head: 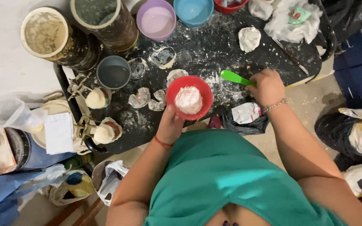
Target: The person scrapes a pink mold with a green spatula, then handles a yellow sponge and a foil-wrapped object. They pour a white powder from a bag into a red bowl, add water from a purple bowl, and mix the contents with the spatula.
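**Head view: red bowl of white powder held over a dusty black desk**

Head view looks straight down on a black desk smeared with white dust. Near the centre, the left hand cups a red bowl from below at 6 o'clock, fingers closed around its base; a heap of white powder fills the bowl. At 3 o'clock from the bowl, the right hand is closed around the handle of a green spatula, whose blade points toward 9 o'clock, just beside the bowl's rim. At 12 o'clock stand an empty lilac bowl and a blue bowl. At 10 o'clock a grey cup holds dark liquid, beyond it two tall crusted cylinders.
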